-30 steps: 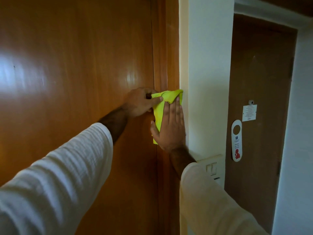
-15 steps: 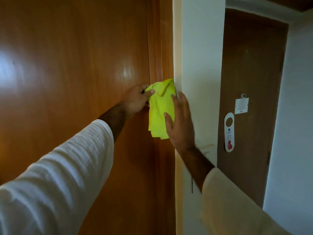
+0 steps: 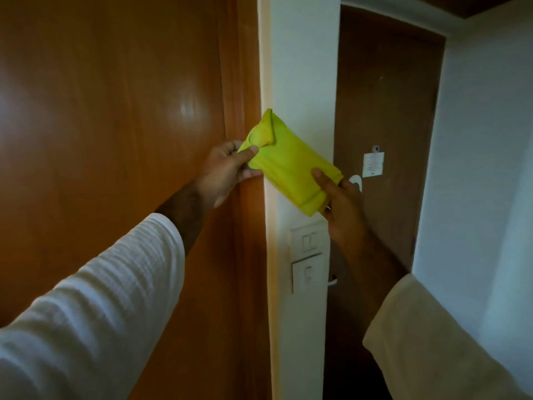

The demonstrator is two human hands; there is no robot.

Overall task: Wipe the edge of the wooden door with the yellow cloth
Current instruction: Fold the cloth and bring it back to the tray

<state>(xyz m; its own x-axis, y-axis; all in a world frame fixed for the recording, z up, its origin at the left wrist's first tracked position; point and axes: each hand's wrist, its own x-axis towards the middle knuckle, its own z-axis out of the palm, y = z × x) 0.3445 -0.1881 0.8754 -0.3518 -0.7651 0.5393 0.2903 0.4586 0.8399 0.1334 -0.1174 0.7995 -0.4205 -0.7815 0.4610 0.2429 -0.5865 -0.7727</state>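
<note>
The glossy wooden door [image 3: 115, 140] fills the left half of the head view, and its edge [image 3: 245, 82] runs vertically beside a white wall. The yellow cloth [image 3: 288, 168] is held off the door, stretched slantwise in front of the wall corner. My left hand [image 3: 227, 171] pinches its upper left end next to the door edge. My right hand [image 3: 340, 203] grips its lower right end, lower and further right. Both arms wear white sleeves.
The white wall [image 3: 302, 67] right of the door edge carries light switches [image 3: 308, 252] just under the cloth. Further right stands a darker brown door [image 3: 383, 111] with a paper notice [image 3: 373, 164] and a partly hidden hanger tag.
The cloth has come off the door edge. My right hand went from flat on it to gripping its lower end and pulled it out to the right, stretching it between both hands.
</note>
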